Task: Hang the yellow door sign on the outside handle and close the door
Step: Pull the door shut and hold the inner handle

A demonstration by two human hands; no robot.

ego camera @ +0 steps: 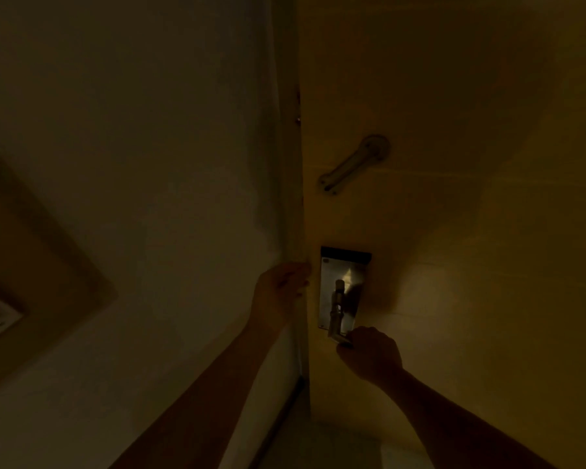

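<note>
The scene is very dim. A pale wooden door (pixel 454 130) fills the right half, its edge against the frame (pixel 293 198) at centre. A metal lever handle (pixel 337 309) sticks out of a steel lock plate (pixel 349 269) low on the door. My right hand (pixel 369 353) is closed around the lever's free end. My left hand (pixel 281 292) rests flat against the frame right beside the door edge, fingers spread. No yellow sign is visible on this side.
A metal swing-bar latch (pixel 352 164) is mounted on the door above the lock plate. A white wall (pixel 132 164) fills the left half, with a dark framed shape (pixel 31 265) at its left edge. Pale floor (pixel 335 445) shows at the bottom.
</note>
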